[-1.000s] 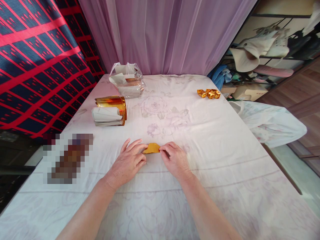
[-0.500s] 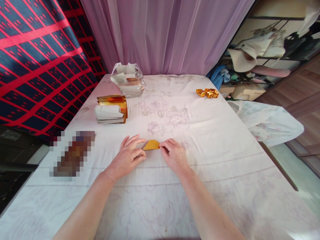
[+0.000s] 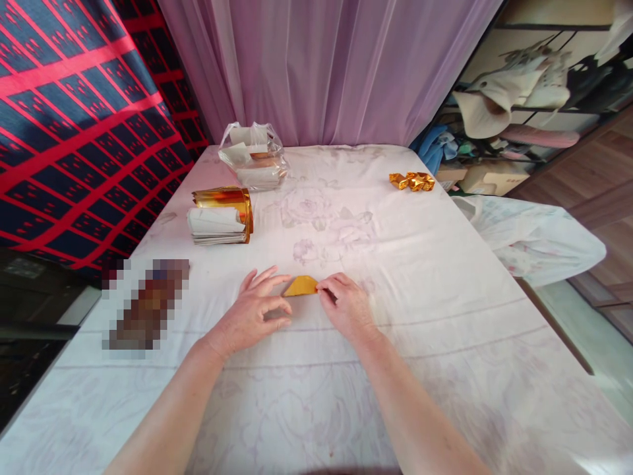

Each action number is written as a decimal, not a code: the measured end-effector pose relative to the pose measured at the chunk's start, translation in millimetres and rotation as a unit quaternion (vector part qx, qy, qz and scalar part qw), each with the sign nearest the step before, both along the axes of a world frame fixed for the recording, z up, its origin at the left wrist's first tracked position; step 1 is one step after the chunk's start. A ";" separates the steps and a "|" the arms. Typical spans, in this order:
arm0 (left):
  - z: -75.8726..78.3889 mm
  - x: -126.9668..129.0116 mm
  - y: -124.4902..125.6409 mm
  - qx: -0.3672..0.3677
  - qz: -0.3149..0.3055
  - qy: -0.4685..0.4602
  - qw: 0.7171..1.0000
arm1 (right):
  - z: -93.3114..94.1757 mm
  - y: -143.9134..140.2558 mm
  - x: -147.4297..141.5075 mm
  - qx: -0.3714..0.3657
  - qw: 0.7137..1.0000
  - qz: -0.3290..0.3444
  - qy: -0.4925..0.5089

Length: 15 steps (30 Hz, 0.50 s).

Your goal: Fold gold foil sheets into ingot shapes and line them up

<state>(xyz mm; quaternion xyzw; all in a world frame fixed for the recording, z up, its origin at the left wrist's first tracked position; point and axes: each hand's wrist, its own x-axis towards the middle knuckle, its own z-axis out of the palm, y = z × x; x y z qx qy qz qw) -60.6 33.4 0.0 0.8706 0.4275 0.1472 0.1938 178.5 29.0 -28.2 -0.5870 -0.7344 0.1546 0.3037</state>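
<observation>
The fingertips of the right hand [image 3: 346, 309] are pinching the right-hand corner of the folded gold paper [image 3: 301, 286], which is lying flat on the white cloth [image 3: 445, 277] between the two hands. The left hand [image 3: 252, 313] is sitting at the paper's 8 o'clock, fingers loosely curled and spread, index tip near the paper's left corner; whether it is actually touching is hard to tell at this distance, so its grasp cannot be confirmed. Against the views from a second and half a second ago, the left fingers are lifting and curling away from the paper's left end, while the right-hand pinch is remaining in place. This is reading as one crease being finished and the left hand being freed to re-grip; the paper itself is not shifting on the cloth.

Outward from the hands: at 11 o'clock a stack of gold-and-white sheets [image 3: 220, 216] is resting, and beyond it a clear plastic bag of sheets [image 3: 253, 158]. At 1 o'clock, well apart, a small cluster of finished gold pieces [image 3: 412, 180] is lying near the far right edge
</observation>
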 end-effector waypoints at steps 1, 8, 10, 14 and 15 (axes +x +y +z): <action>-0.4 3.4 -1.5 -0.007 -0.002 0.001 1.000 | 0.2 0.0 0.1 -0.001 1.000 0.001 -0.001; -0.9 12.4 -1.0 -0.009 0.011 0.012 1.000 | 1.1 0.1 -0.3 -0.006 1.000 -0.002 -0.007; -2.0 14.6 -0.2 0.000 0.006 0.010 1.000 | 1.3 0.1 -0.5 -0.005 1.000 -0.001 -0.007; -0.5 -2.2 10.9 0.068 0.061 -0.020 0.996 | 1.1 0.5 -0.4 -0.004 1.000 0.002 -0.006; 1.3 -11.8 15.3 0.110 0.112 -0.041 0.987 | 0.9 0.6 -0.3 -0.003 1.000 0.001 -0.006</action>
